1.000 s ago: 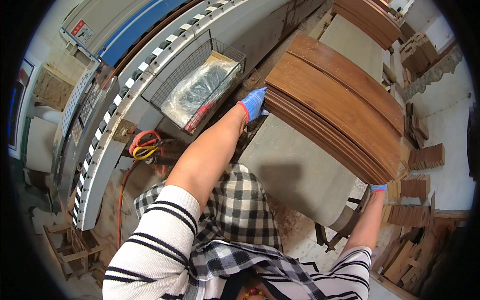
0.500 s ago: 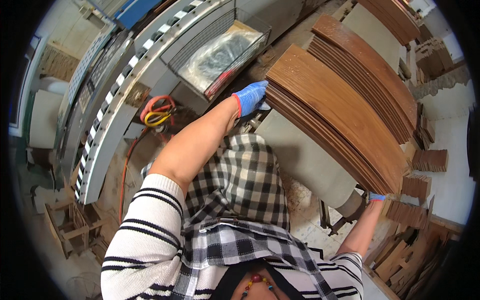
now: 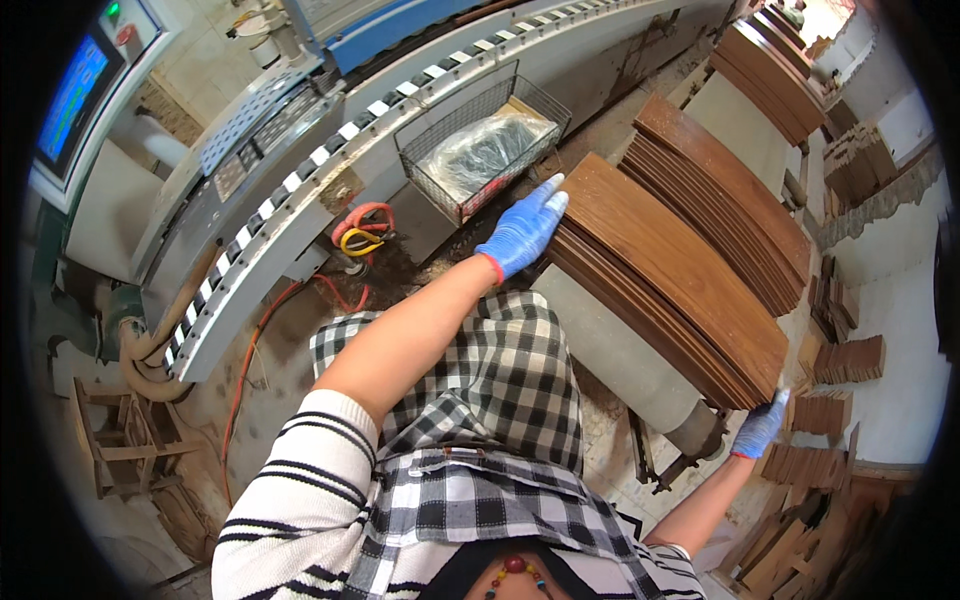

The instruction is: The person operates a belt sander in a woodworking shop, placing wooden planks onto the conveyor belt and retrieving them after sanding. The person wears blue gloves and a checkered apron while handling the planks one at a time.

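Note:
My left hand, in a blue glove with pale fingertips, grips the left end of a stack of brown wooden boards. My right hand, also gloved, grips the stack's right end at the lower right. The stack lies on a grey conveyor belt, partly overhanging it. Just behind it is a second stack of similar boards, with a narrow offset between the two.
At left runs a machine rail with a wire basket holding a plastic-wrapped item, coiled red and yellow hoses below, and a screen. More boards lie farther along; piles line the right wall.
The front stack has drawn apart from the rear one, toward me, exposing its layers. My hands have shifted up around its ends, more of the right glove showing. The view has also shifted.

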The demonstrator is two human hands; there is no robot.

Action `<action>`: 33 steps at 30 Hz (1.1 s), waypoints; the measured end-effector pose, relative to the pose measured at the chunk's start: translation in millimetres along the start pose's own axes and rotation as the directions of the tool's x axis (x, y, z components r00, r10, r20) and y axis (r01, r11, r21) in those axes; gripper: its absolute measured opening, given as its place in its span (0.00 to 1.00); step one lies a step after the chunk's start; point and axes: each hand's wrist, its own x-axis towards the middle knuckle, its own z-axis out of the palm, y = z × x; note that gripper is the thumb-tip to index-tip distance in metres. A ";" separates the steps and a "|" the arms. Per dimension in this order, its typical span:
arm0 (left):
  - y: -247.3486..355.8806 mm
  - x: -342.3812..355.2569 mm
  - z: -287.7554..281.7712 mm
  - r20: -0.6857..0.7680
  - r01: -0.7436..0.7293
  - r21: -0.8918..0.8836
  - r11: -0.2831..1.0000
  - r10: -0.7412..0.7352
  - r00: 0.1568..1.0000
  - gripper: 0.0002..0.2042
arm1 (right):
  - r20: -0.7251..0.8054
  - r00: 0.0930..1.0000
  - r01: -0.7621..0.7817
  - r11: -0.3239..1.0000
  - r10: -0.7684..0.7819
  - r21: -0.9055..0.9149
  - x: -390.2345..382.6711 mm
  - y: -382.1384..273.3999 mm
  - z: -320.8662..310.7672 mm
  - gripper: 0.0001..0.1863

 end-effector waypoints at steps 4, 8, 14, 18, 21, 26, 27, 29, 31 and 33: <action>5.7 -21.1 11.3 -0.121 -0.093 0.396 0.913 0.152 0.981 0.24 | -0.082 0.997 -0.009 0.993 -0.001 -0.116 -5.5 -8.7 20.2 0.31; 5.2 -64.7 26.6 -0.197 -0.099 0.142 0.985 0.126 0.972 0.26 | -0.126 0.991 0.051 0.999 -0.053 -0.020 -2.9 8.5 -15.9 0.29; -5.8 -131.5 6.2 -0.116 0.079 -0.684 0.725 -0.215 0.970 0.19 | 0.005 0.995 0.104 0.994 -0.104 -0.013 -80.5 -2.7 -23.2 0.24; 10.1 -195.5 -81.7 -0.338 -0.035 -0.409 0.912 -0.116 0.934 0.21 | 0.116 0.984 -0.145 0.988 0.138 0.051 -122.8 1.9 20.0 0.27; 18.5 -248.3 -162.7 -0.486 -0.078 -0.092 0.993 0.024 0.873 0.22 | 0.346 0.937 -0.096 0.989 0.050 0.117 -133.5 39.1 83.9 0.24; 4.5 -341.7 -282.1 -0.619 0.138 0.428 0.893 0.178 0.765 0.25 | 0.737 0.639 -0.466 0.873 0.221 0.143 -210.5 25.7 270.5 0.21; -0.4 -358.7 -300.1 -0.614 0.274 0.595 0.756 0.207 0.762 0.27 | 0.790 0.569 -0.505 0.855 0.229 0.117 -216.7 33.1 301.3 0.20; -15.9 -387.2 -332.4 -0.611 0.438 0.726 0.531 0.205 0.765 0.30 | 0.875 0.459 -0.451 0.889 0.154 0.080 -244.3 22.7 360.2 0.17; -24.0 -404.5 -354.4 -0.601 0.487 0.759 0.431 0.180 0.778 0.27 | 0.897 0.372 -0.522 0.853 0.239 -0.010 -249.3 37.2 407.2 0.15; -48.6 -416.1 -378.3 -0.625 0.509 0.741 0.437 0.175 0.760 0.26 | 0.894 0.290 -0.608 0.787 0.340 -0.102 -267.7 32.0 453.4 0.15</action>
